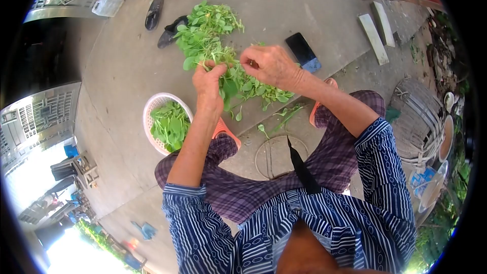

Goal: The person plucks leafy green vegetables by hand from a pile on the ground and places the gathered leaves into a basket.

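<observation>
A long heap of leafy greens [205,33] lies on the concrete floor in front of me. My left hand [208,83] is closed at the heap's near side, its thumb and fingers pinching stems of the greens. Just to the right, my right hand [271,65] is held over the heap with its fingertips curled together; what they grip, if anything, is too small to make out. Beside my left forearm stands a white basket [148,116] with picked leaves [171,125] in it. A few loose stems [287,117] lie between my feet.
A phone [300,49] lies right of the heap. Black shoes [154,13] sit behind it at the left. Two pale bars [374,39] rest on the floor at right, near a large woven basket [413,114]. A plastic jug [107,5] stands far left.
</observation>
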A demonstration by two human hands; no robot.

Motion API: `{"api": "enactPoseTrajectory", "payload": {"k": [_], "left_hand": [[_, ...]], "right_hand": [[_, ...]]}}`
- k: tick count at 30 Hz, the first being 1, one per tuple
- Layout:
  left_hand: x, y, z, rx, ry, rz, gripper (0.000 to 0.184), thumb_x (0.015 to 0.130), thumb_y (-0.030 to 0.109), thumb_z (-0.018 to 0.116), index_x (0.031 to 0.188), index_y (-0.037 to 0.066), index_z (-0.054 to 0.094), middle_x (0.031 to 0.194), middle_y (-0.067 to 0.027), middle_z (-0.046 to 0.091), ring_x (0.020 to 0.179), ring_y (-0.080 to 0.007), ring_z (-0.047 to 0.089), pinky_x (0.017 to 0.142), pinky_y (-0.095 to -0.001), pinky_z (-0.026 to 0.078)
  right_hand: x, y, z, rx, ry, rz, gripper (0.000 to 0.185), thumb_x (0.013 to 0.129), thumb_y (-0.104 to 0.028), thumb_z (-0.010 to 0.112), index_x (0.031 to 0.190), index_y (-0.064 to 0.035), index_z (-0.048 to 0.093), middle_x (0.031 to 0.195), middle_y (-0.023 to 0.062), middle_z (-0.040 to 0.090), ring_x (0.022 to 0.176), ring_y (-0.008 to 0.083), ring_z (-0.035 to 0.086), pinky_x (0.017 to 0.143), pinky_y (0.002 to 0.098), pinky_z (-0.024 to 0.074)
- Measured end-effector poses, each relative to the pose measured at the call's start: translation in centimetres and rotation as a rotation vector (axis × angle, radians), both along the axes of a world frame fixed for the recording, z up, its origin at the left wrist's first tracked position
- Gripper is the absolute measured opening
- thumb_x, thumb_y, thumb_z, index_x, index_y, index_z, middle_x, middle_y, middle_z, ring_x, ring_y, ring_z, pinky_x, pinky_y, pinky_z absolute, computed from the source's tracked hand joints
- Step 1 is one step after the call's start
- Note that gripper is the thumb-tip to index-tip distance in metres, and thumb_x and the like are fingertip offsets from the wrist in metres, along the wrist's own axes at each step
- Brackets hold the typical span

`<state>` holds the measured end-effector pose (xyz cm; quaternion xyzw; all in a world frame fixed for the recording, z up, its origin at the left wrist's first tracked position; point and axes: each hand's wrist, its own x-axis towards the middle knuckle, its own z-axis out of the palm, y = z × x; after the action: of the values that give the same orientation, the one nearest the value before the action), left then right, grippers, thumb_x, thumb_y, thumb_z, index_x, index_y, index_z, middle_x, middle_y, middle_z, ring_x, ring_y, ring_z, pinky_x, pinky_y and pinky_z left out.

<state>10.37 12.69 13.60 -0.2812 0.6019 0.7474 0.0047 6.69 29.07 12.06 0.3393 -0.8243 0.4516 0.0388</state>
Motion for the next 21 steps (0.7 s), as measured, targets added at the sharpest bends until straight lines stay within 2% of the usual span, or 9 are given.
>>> {"api": "enactPoseTrajectory", "payload": {"k": [2, 4, 5, 7, 14, 21], "left_hand": [[-0.2, -0.3, -0.1, -0.028, -0.002, 0.045, 0.017, 0.069, -0.004, 0.056, 0.08, 0.005, 0.045, 0.077, -0.0104, 0.058, 0.071, -0.0189, 0.058, 0.061, -0.0284, 0.047], [-0.3, -0.6, 0.3, 0.057, -0.015, 0.037, 0.018, 0.069, -0.004, 0.056, 0.082, 0.004, 0.046, 0.077, -0.011, 0.057, 0.069, -0.0186, 0.058, 0.059, -0.0285, 0.048], [-0.3, -0.6, 0.4, 0.058, -0.015, 0.037, 0.018, 0.069, -0.004, 0.056, 0.082, 0.004, 0.046, 0.077, -0.011, 0.057, 0.069, -0.0186, 0.058, 0.059, -0.0285, 0.048], [-0.3, -0.6, 0.5, 0.026, -0.07, -0.004, 0.02, 0.07, -0.003, 0.057, 0.087, 0.002, 0.047, 0.078, -0.0102, 0.057, 0.068, -0.0178, 0.057, 0.058, -0.0291, 0.048], [-0.2, -0.3, 0.5, 0.135, -0.13, -0.224, 0.032, 0.067, -0.002, 0.063, 0.095, 0.001, 0.048, 0.081, -0.0076, 0.057, 0.069, -0.0163, 0.056, 0.059, -0.0276, 0.046], [-0.1, 0.1, 0.4, -0.066, -0.065, -0.314, 0.039, 0.065, -0.004, 0.066, 0.099, 0.001, 0.048, 0.085, -0.0059, 0.056, 0.073, -0.0144, 0.055, 0.064, -0.026, 0.045]], "right_hand": [[0.0, -0.1, 0.0, 0.021, -0.023, 0.005, 0.01, 0.073, -0.009, 0.06, 0.078, -0.0028, 0.054, 0.069, 0.0103, 0.059, 0.061, 0.0234, 0.059, 0.054, 0.0312, 0.0468], [0.0, -0.2, -0.1, -0.101, -0.256, -0.016, 0.011, 0.072, -0.009, 0.059, 0.077, -0.0013, 0.053, 0.067, 0.0098, 0.059, 0.059, 0.0196, 0.06, 0.055, 0.0293, 0.0468], [-0.1, -0.2, -0.1, -0.101, -0.256, -0.016, 0.011, 0.072, -0.009, 0.059, 0.077, -0.0013, 0.053, 0.067, 0.0098, 0.059, 0.059, 0.0196, 0.06, 0.055, 0.0293, 0.0468], [-0.4, -0.1, 0.1, -0.142, -0.468, -0.012, 0.013, 0.071, -0.01, 0.059, 0.076, 0.0001, 0.052, 0.065, 0.0092, 0.059, 0.058, 0.016, 0.06, 0.056, 0.0276, 0.0463], [-0.9, 0.2, 0.0, -0.162, -0.502, 0.021, 0.015, 0.07, -0.011, 0.059, 0.076, 0.0005, 0.053, 0.063, 0.0079, 0.059, 0.058, 0.0131, 0.056, 0.054, 0.0271, 0.0443], [-1.2, 0.1, -0.4, -0.195, -0.614, 0.086, 0.015, 0.07, -0.01, 0.059, 0.08, -0.0005, 0.053, 0.065, 0.0047, 0.057, 0.06, 0.0109, 0.054, 0.055, 0.0269, 0.0429]]}}
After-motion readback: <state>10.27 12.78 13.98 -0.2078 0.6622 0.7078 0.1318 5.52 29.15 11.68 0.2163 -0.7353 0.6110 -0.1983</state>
